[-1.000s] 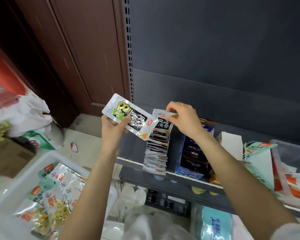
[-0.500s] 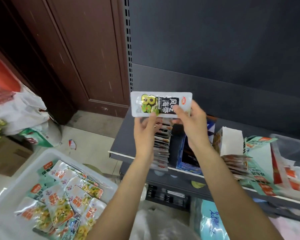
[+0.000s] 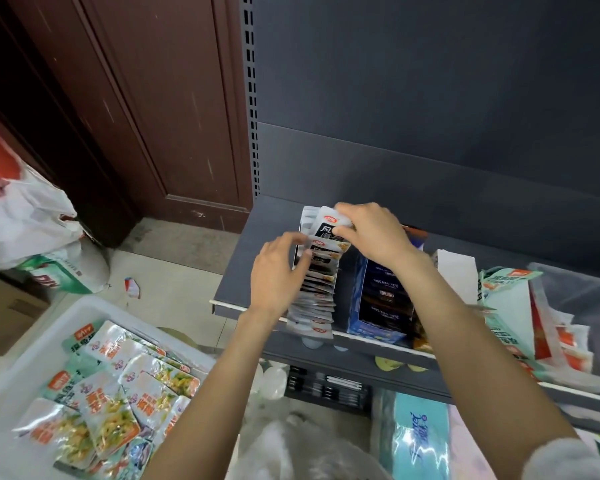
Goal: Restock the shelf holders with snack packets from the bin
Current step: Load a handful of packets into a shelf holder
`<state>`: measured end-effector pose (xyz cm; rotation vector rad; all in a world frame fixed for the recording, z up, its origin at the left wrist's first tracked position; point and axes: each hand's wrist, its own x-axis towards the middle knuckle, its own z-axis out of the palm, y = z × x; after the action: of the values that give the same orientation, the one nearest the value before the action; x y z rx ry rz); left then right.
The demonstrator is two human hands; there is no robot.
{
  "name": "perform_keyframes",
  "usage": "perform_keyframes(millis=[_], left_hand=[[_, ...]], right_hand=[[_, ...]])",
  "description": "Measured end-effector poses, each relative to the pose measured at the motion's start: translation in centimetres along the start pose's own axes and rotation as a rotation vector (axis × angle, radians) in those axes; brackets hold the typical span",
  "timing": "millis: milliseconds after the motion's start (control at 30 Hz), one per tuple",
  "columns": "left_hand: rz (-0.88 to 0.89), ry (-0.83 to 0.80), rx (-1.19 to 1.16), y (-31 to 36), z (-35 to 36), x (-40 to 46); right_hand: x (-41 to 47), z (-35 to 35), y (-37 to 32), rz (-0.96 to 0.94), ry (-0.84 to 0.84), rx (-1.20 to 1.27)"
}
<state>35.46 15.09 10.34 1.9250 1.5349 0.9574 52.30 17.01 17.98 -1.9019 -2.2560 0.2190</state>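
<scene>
A row of black-and-white snack packets [image 3: 317,289] stands on the dark shelf [image 3: 236,271], running from its front edge toward the back. My right hand [image 3: 371,233] pinches the top of the rearmost packet [image 3: 328,226] at the back of that row. My left hand [image 3: 278,271] rests its fingers against the row's left side, steadying it. The white bin [image 3: 25,358] sits at the lower left, holding several green-and-yellow snack packets [image 3: 118,393].
A blue display box [image 3: 378,306] stands right of the row, with a white carton [image 3: 458,275] and teal packs [image 3: 506,299] further right. A brown door [image 3: 146,98] and white bags [image 3: 25,216] lie to the left. Tissue packs [image 3: 416,441] sit below the shelf.
The packet held up level in both hands has come down and been slotted upright at the back of the row. My left hand has dropped to the row's side.
</scene>
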Motion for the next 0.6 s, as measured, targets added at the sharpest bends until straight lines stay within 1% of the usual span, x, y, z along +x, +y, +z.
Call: perform_keyframes(millis=[67, 100, 167, 233, 300, 333, 400, 433, 500, 600], left_hand=[[0.006, 0.007, 0.01, -0.2, 0.1, 0.0], [0.002, 0.01, 0.011, -0.3, 0.1, 0.0], [-0.004, 0.014, 0.018, -0.4, 0.2, 0.0], [-0.006, 0.012, 0.035, -0.6, 0.3, 0.0], [-0.016, -0.009, 0.041, -0.9, 0.4, -0.1], [-0.019, -0.021, 0.04, -1.0, 0.4, -0.2], [-0.026, -0.029, 0.035, -1.2, 0.3, -0.5], [-0.034, -0.018, 0.024, -1.2, 0.0, -0.7], [-0.058, 0.03, -0.02, -1.0, -0.7, -1.6], [-0.069, 0.168, -0.12, -0.5, -2.5, -4.3]], right_hand=[[0.9, 0.3, -0.5, -0.011, -0.049, 0.034], [1.2, 0.4, -0.5, -0.007, -0.033, 0.081], [1.3, 0.8, -0.4, 0.012, 0.051, 0.153], [1.4, 1.7, -0.4, 0.021, 0.104, 0.104], [1.3, 2.6, -0.3, 0.021, 0.076, 0.025], [1.3, 2.9, -0.1, 0.019, 0.053, 0.026], [0.7, 2.4, 0.4, 0.033, 0.049, 0.15], [0.2, 1.9, 0.8, 0.029, 0.084, 0.211], [-1.5, 0.9, 1.1, 0.003, 0.186, 0.241], [-5.4, 0.0, -0.4, -0.052, 0.363, 0.28]])
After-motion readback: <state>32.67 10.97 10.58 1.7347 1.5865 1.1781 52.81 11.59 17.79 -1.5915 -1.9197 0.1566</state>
